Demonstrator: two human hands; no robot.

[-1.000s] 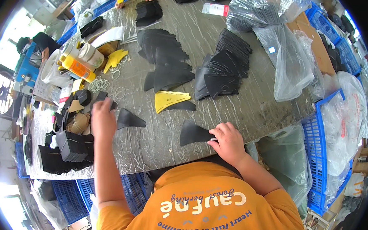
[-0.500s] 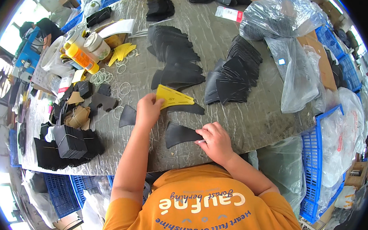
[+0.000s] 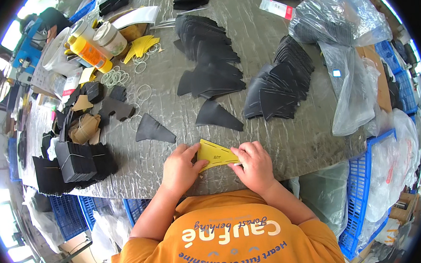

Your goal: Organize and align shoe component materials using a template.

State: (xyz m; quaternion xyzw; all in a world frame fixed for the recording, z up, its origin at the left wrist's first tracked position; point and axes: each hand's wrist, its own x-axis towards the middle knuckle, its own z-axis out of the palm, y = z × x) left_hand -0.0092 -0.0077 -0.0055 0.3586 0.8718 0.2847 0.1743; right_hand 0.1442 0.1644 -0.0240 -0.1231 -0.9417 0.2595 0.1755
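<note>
A: Where does the yellow template [image 3: 217, 153] sit on the worktop [image 3: 293, 145]?

B: Close to the near edge, right in front of the person, whose orange shirt [image 3: 231, 226] comes up just below it. Bare surface runs off to the right along that curved edge, and a smaller patch lies to the left.

A: And what stands in the way?

B: Just beyond the template lies a single black piece [image 3: 218, 116], with another black cutout [image 3: 154, 129] to its left. Farther off are two fanned rows, the left row [image 3: 211, 59] and the right row [image 3: 280, 86]. A tied bundle [image 3: 77, 161] stands at the left edge; rubber bands [image 3: 115, 77] and a yellow bottle [image 3: 90, 53] are farther up that side. A clear plastic bag [image 3: 347, 89] covers the far right, and a blue basket [image 3: 358, 190] stands beyond the right edge.

A: Which way does the template point?

B: Its long axis runs left to right, the broad end left, narrowing toward the right.

A: The hands?

B: The left hand [image 3: 181, 166] pinches the broad end between thumb and forefinger. The right hand [image 3: 254, 166] grips the narrow end, with a thin pale tool [image 3: 237, 164] mostly hidden in its fingers.
</note>
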